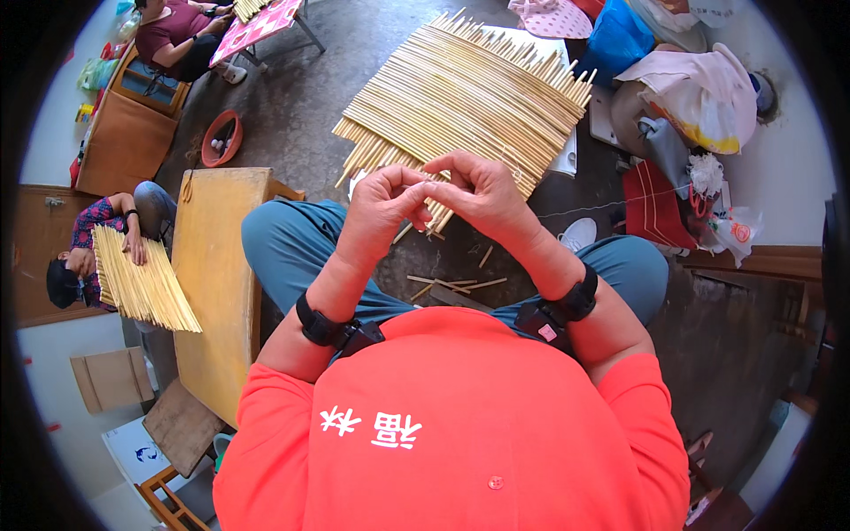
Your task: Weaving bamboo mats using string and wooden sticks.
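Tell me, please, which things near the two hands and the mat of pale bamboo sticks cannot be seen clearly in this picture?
- Head view: what the left hand and right hand pinch between them; the curled fingers hide it.
- Head view: the near edge of the mat of pale bamboo sticks; both hands cover it.
- Head view: the thin pale thread running right; too fine to follow to the hands.
- Head view: loose short sticks on the floor; knees partly hide them.

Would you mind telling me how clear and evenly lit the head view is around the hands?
Head view: even daylight, no glare; left hand and right hand are sharp above the mat of sticks; fisheye bends the wooden bench and blackens the corners.
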`<action>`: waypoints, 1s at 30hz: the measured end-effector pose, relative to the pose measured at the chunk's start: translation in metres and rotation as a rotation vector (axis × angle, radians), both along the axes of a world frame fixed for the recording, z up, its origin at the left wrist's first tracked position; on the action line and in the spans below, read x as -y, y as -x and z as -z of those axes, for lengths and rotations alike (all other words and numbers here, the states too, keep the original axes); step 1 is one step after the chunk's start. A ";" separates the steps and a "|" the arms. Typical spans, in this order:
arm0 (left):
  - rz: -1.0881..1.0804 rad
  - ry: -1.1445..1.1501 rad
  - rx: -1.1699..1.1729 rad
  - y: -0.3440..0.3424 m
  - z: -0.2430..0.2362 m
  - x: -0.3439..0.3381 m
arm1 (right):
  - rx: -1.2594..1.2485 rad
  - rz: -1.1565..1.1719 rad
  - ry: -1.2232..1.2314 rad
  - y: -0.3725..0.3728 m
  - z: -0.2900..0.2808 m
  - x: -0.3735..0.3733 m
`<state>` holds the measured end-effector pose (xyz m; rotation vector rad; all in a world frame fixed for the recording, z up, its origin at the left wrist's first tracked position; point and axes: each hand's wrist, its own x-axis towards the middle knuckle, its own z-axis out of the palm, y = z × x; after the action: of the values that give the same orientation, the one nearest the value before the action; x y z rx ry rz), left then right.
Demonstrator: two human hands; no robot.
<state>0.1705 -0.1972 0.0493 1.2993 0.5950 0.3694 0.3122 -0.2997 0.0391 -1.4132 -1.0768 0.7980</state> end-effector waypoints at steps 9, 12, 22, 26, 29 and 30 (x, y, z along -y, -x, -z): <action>-0.029 -0.020 0.003 0.000 -0.002 0.006 | 0.149 0.153 -0.091 0.007 0.006 -0.006; -0.037 -0.038 0.005 0.000 -0.001 0.005 | 0.123 0.152 -0.070 0.008 0.009 -0.007; -0.143 0.085 0.008 0.006 0.006 0.000 | -0.824 0.078 0.007 -0.002 0.018 -0.009; -0.169 0.174 0.030 0.007 0.009 -0.001 | -0.473 0.173 -0.057 0.005 0.024 -0.013; -0.167 0.193 0.034 0.008 0.011 -0.002 | -0.228 0.203 -0.107 0.010 0.024 -0.011; -0.169 0.204 0.040 0.009 0.012 -0.002 | -0.227 0.199 -0.139 0.012 0.023 -0.012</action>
<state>0.1618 -0.1955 0.0372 1.0470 0.6922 0.4606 0.3003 -0.2881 0.0162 -1.2565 -0.7886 0.7056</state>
